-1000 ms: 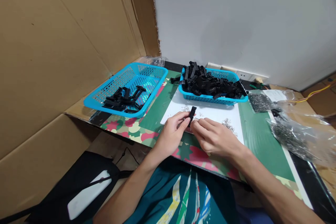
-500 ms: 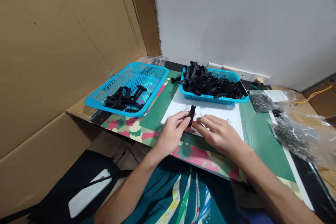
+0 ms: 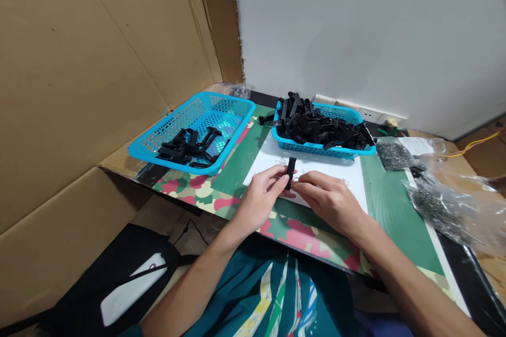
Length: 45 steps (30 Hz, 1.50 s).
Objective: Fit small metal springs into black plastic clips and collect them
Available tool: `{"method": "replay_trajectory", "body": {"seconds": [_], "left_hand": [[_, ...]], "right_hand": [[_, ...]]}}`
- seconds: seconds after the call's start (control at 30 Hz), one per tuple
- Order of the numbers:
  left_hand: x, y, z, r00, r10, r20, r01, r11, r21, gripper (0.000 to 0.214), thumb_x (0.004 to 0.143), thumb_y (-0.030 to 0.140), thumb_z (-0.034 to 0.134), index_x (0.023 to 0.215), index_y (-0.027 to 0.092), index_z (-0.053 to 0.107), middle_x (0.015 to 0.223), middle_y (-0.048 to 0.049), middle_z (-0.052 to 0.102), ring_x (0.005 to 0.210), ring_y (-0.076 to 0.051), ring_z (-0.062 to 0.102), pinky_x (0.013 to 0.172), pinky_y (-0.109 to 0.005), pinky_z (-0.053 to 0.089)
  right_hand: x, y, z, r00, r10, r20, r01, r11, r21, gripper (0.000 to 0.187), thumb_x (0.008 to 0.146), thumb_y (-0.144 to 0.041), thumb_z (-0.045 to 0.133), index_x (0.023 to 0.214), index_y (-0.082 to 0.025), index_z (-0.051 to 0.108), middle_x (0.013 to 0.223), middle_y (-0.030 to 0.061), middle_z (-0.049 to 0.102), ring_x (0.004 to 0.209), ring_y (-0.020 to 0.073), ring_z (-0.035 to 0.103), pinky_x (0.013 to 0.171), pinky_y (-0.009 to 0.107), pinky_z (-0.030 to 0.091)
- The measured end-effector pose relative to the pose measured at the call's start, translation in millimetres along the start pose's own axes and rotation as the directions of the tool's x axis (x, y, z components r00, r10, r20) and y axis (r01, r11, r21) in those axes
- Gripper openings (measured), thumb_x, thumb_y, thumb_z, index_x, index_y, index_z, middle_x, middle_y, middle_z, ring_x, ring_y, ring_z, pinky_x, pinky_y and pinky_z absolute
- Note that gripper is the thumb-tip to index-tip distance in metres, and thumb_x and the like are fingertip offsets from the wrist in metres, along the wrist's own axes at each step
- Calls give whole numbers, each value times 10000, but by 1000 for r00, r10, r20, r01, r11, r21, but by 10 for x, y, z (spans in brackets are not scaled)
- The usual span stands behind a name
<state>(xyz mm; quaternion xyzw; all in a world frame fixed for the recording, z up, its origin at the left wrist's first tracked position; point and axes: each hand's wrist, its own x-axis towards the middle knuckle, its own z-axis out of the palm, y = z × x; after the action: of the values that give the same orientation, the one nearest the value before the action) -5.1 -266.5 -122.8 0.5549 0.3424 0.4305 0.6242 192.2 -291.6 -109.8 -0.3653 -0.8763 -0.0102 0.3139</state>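
My left hand (image 3: 261,196) grips a narrow black plastic part (image 3: 291,169) between thumb and fingers, its long side tilted nearly upright. Close against the part's lower right side, my right hand (image 3: 326,194) has thumb and fingertips pinched together; whatever they hold is too small to make out. Beneath both hands lies a white sheet (image 3: 259,162) with small metal bits (image 3: 281,162) scattered over it. Behind the sheet, a blue basket (image 3: 316,148) is heaped with similar black parts (image 3: 304,118). A second blue basket (image 3: 174,163) to the left contains fewer black parts.
Clear plastic bags of small metal pieces (image 3: 395,155) lie along the table's right side. A cardboard wall (image 3: 118,52) closes off the left, and a pale wall stands behind. Below the table edge, a white phone-shaped object (image 3: 132,292) rests on black cloth.
My right fingers have closed in a little at the lower side of the black part. The left hand keeps its hold, and the part has turned slightly.
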Motion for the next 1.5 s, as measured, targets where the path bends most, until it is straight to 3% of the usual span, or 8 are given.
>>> {"method": "replay_trajectory", "body": {"seconds": [0.17, 0.43, 0.73, 0.87, 1.13, 1.5], "left_hand": [[-8, 1, 0, 1000, 14, -7, -14, 1000, 6, 376, 970, 436, 702, 1194, 140, 757, 1231, -129, 758, 1039, -263, 739, 835, -339, 665], [-11, 27, -1, 1000, 30, 10, -30, 999, -13, 346, 974, 404, 700, 1178, 132, 766, 1212, -128, 766, 1005, -255, 750, 792, -327, 675], [-18, -4, -25, 1000, -23, 3, 23, 999, -28, 397, 918, 452, 760, 1155, 135, 790, 1162, -129, 793, 871, -250, 775, 787, -374, 687], [-15, -8, -26, 999, -30, -12, 30, 999, -30, 415, 916, 469, 757, 1146, 127, 802, 1135, -126, 803, 760, -215, 765, 782, -386, 692], [-21, 18, -15, 1000, -16, -5, 16, 999, -41, 409, 921, 461, 759, 1154, 128, 797, 1176, -137, 792, 912, -261, 778, 793, -374, 690], [-30, 7, -19, 1000, 8, -2, -9, 999, -42, 377, 960, 417, 720, 1196, 131, 782, 1240, -137, 772, 1015, -279, 764, 813, -365, 686]], "right_hand": [[8, 3, -1, 998, 9, 59, -10, 1000, 26, 200, 1063, -111, 541, 1053, -160, 735, 975, 89, 739, 797, 173, 697, 682, 282, 517], [45, 13, 40, 993, 104, -51, -85, 951, 298, 143, 1020, -119, 635, 1030, -161, 771, 944, 82, 757, 786, 164, 720, 688, 264, 562], [91, -26, -7, 962, 266, 68, -265, 834, 484, 130, 991, -162, 685, 960, -176, 810, 875, 69, 756, 717, 160, 682, 629, 273, 525], [110, -46, -26, 953, 295, 66, -290, 830, 477, 112, 978, -158, 704, 954, -183, 810, 843, 55, 739, 682, 149, 643, 610, 269, 492], [83, -24, -17, 977, 209, 43, -210, 908, 363, 121, 1010, -147, 643, 987, -187, 754, 906, 56, 722, 726, 147, 640, 625, 254, 494], [27, 16, 9, 991, 132, -11, -122, 943, 310, 134, 1038, -146, 588, 1051, -202, 709, 961, 72, 729, 821, 172, 694, 706, 283, 547]]}}
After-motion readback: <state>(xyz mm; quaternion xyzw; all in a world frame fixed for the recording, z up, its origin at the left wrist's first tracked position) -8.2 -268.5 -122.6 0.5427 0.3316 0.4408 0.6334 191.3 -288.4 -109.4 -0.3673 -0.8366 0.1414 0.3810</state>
